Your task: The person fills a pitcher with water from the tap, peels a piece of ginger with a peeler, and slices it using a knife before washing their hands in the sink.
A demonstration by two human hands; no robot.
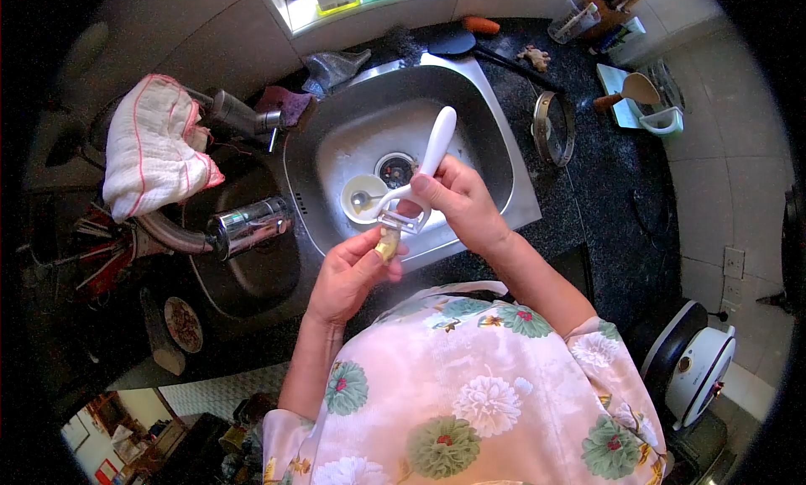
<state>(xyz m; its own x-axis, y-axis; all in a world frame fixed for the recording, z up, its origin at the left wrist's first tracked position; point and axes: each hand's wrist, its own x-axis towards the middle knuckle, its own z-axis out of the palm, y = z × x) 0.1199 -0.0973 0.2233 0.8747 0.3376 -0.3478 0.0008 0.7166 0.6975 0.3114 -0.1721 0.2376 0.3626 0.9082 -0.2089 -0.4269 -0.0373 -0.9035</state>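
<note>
My right hand [460,201] is closed around a white peeler [438,142], its handle pointing up and away from me. The peeler's blade end meets a small yellowish piece of food [387,243], which my left hand [346,273] pinches between thumb and fingers. Both hands are over the near edge of the metal sink [336,149]. Beneath them in the basin, a small white bowl [349,208] with a spoon [362,199] in it stands beside the drain [395,171].
A chrome faucet [250,227] with a white cloth [149,145] over it is at the left. Behind and right of the sink lie a carrot [480,24], a black ladle [453,44], a ginger root [535,58] and a round strainer [553,130]. A white appliance [700,374] stands right.
</note>
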